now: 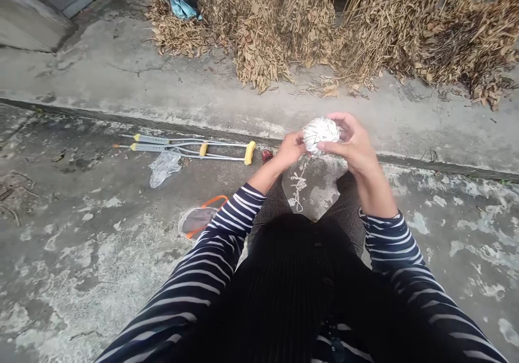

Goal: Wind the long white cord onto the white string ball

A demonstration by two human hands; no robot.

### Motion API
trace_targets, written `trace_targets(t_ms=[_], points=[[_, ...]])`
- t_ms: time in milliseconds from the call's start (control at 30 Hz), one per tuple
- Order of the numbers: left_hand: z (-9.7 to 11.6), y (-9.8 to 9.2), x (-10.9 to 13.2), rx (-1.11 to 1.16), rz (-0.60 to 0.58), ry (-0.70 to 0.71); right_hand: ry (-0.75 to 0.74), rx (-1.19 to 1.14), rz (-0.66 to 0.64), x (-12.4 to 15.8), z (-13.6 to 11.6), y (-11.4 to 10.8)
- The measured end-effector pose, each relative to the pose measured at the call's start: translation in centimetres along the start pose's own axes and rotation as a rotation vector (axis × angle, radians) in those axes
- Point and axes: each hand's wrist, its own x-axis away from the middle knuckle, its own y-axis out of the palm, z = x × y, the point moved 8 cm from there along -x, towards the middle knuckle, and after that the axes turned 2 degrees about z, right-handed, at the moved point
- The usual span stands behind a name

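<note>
A ball of white cord (pixel 321 134) is held up in front of my legs, wound in many crossing strands. My right hand (pixel 353 142) wraps round its right side, thumb across the lower front and fingers over the far edge. At the ball's left side, my left hand (pixel 292 147) is closed with its fingertips against the cord; whether it pinches a strand is hidden. Below the ball, a loose tangle of white cord (pixel 299 189) trails down to the ground between my legs.
A pair of crutches (pixel 190 149) lies on the concrete to the left, beside a clear plastic bag (pixel 164 167). Closer in is a grey bag with orange straps (pixel 198 221). A low concrete step (pixel 162 90) runs across, with dried plant bundles (pixel 263 33) and a blue cloth (pixel 182 5) behind.
</note>
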Motion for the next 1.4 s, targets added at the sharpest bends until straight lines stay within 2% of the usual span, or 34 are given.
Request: trace_targets(t_ms=[133,267,367,467,567,667,733,800,867,900,967,1033,1100,1133,1267,1333,1400], points=[[-1.1,0.5,0.7,0.032,-0.045,-0.046,-0.007,-0.146,0.037,-0.4,-1.3,-1.1],[-3.0,0.5,1.2,0.083,-0.086,-0.080,-0.005,-0.231,0.059,-2.0,-2.3,-2.5],[-5.8,0.9,1.8,0.074,-0.124,-0.139,-0.072,-0.258,0.115,-3.4,-3.9,-3.5],[-9.7,1.6,3.0,0.075,-0.164,-0.247,-0.065,-0.312,0.149,-4.0,-5.8,-3.7],[-13.3,2.2,5.3,0.068,-0.188,-0.383,-0.083,-0.304,0.146,-4.0,-8.3,-3.5],[-15.4,2.8,7.8,0.019,-0.229,-0.486,-0.163,-0.263,0.192,-4.8,-9.5,-4.2],[-15.8,3.1,9.4,-0.024,-0.282,-0.500,-0.219,-0.147,0.265,-6.0,-8.3,-5.2],[-15.7,3.3,10.7,-0.098,-0.371,-0.461,-0.238,0.009,0.305,-7.7,-5.6,-6.0],[-15.6,3.3,11.7,-0.178,-0.455,-0.424,-0.186,0.036,0.222,-9.3,-2.1,-6.1],[-15.8,2.8,11.9,-0.218,-0.449,-0.424,-0.155,-0.008,0.206,-9.7,-0.6,-6.4],[-15.8,1.0,11.3,-0.316,-0.323,-0.445,-0.110,-0.110,0.197,-9.6,0.9,-7.1],[-14.4,-1.3,9.4,-0.416,-0.104,-0.408,-0.089,-0.185,0.184,-8.6,0.4,-7.3],[-10.9,-2.5,6.7,-0.442,0.059,-0.271,-0.059,-0.207,0.146,-7.3,-1.1,-6.6],[-8.7,-2.4,5.1,-0.406,0.095,-0.188,-0.034,-0.208,0.129,-6.6,-1.8,-6.1],[-0.1,-0.4,-0.3,-0.023,0.130,0.097,0.066,-0.242,0.094,-5.1,-2.1,-3.9],[2.4,0.8,-2.0,0.143,0.127,0.177,0.079,-0.257,0.076,-5.0,-1.2,-3.2],[3.2,1.7,-2.9,0.226,0.129,0.195,0.071,-0.258,0.068,-5.0,-0.3,-3.0]])
